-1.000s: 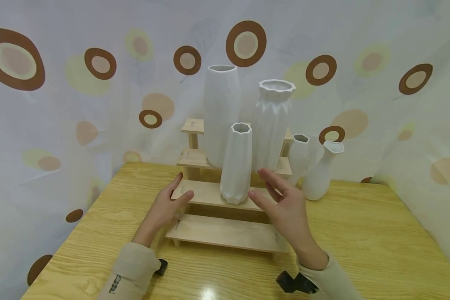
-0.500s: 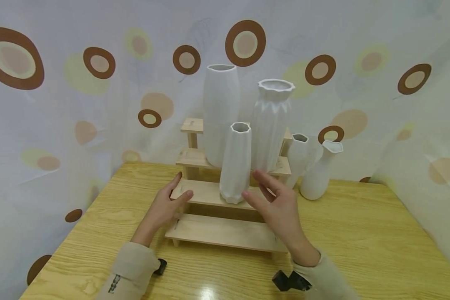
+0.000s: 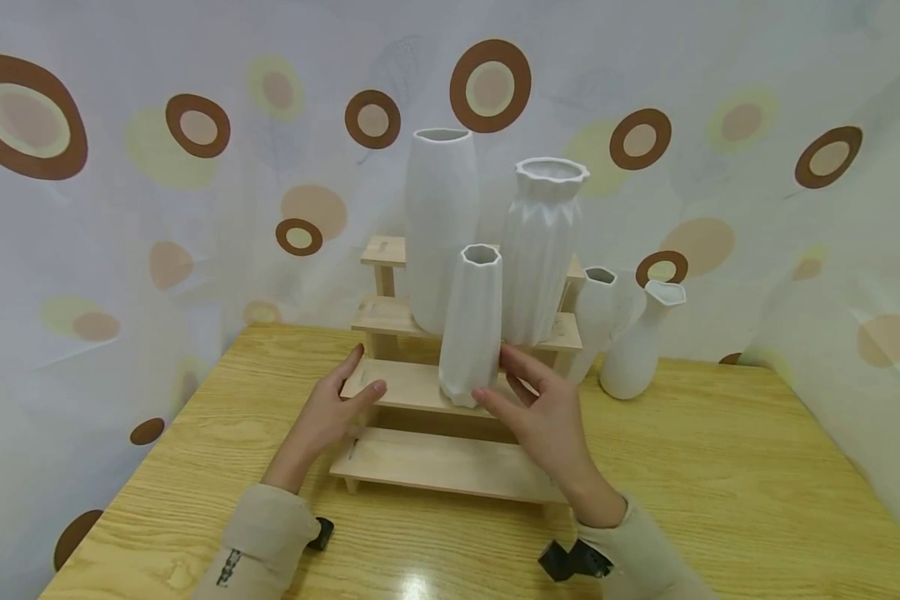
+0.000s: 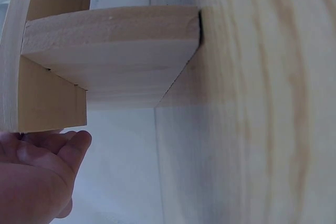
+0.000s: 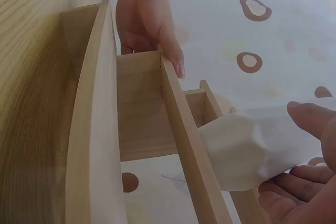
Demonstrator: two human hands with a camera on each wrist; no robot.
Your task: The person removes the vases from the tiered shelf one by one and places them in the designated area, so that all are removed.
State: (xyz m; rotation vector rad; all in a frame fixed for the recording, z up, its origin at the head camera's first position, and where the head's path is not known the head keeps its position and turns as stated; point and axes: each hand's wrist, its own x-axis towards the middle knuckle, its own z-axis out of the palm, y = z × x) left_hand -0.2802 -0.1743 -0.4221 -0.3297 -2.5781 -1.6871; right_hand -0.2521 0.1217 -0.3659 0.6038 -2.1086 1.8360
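A slim white fluted vase stands upright on the second step up of a tiered wooden stand. My right hand is at its lower right, thumb across the front near the base and fingers along the right side. In the right wrist view the vase lies between that hand's thumb and fingers. My left hand grips the left end of the same step, with its thumb on top. In the left wrist view the left hand shows beside the underside of the step.
Behind, a tall smooth white vase and a wide ruffled-rim vase stand on a higher step. Two smaller white vases, one angular and one flared, stand right of the stand on the wooden table.
My right hand has moved left, from beside the slim vase onto its lower right side. The vase and my left hand stay in place.
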